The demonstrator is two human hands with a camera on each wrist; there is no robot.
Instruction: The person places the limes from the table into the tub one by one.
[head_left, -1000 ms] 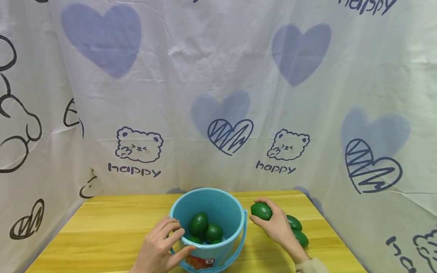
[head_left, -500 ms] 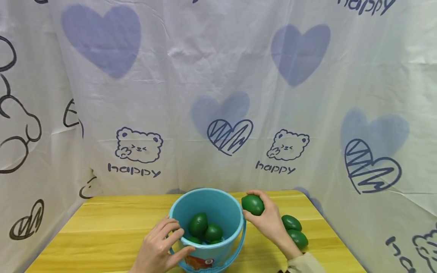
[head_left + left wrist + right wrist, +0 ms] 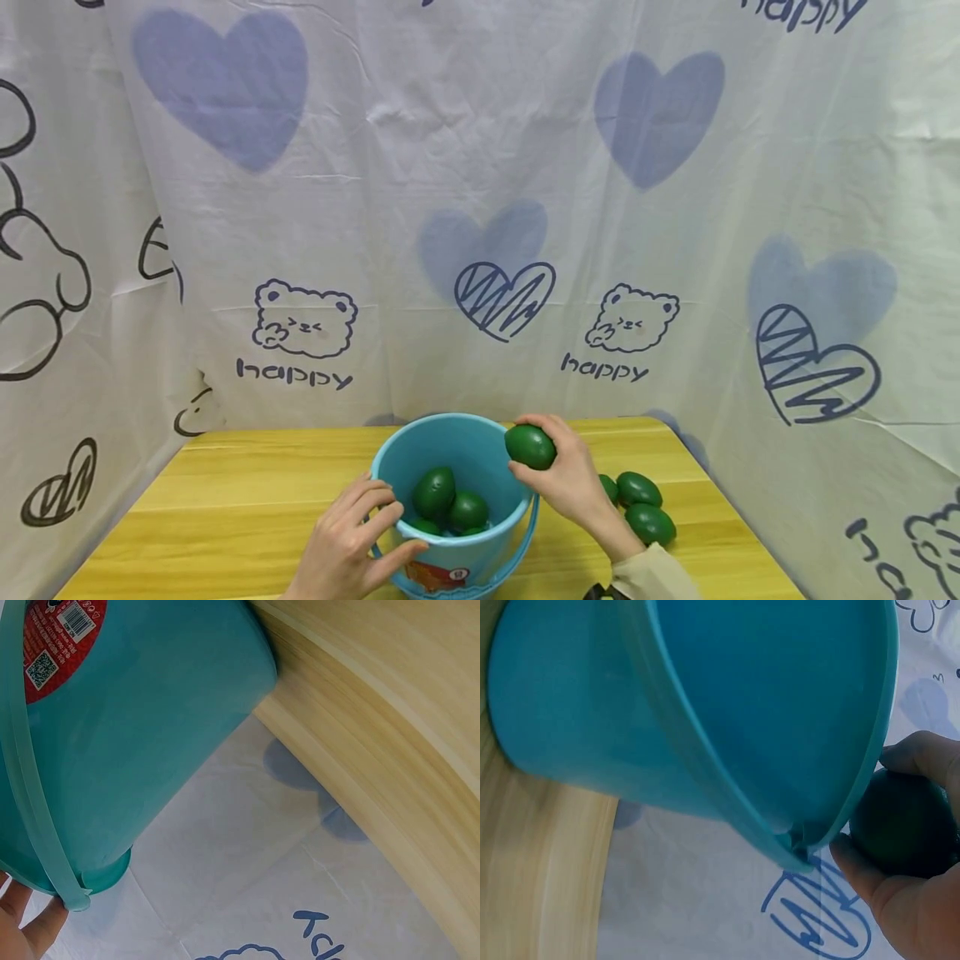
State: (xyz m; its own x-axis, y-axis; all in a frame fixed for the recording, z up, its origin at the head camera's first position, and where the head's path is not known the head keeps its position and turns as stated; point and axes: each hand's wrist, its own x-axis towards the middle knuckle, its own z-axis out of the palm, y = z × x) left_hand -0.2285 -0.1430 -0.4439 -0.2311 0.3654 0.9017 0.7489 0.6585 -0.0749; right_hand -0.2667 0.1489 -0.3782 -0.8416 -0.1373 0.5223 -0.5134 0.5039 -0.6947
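My right hand (image 3: 567, 475) pinches a glossy dark green oval fruit (image 3: 529, 447) between thumb and fingers, at the right rim of a light blue bucket (image 3: 397, 454). In the right wrist view, the held fruit (image 3: 900, 825) overlaps the edge of the bucket's mouth. Inside the bucket lie several similar fruits (image 3: 435, 493), the lower ones partly hidden by the front wall. My left hand (image 3: 348, 537) grips the bucket's left rim, fingers over the edge and thumb along the outside. The left wrist view shows its fingertips (image 3: 46, 926) by the handle joint.
Several more green fruits (image 3: 651, 525) lie on the wood-grain table (image 3: 247, 492) right of the bucket, one partly behind my right wrist. The bucket's handle (image 3: 517, 558) hangs down in front. A white printed cloth (image 3: 420, 367) hangs behind the table and at both sides.
My right hand has carried its fruit leftward, from beside the bucket to its right rim. More of the fruits on the table now show. The left hand and bucket stay put.
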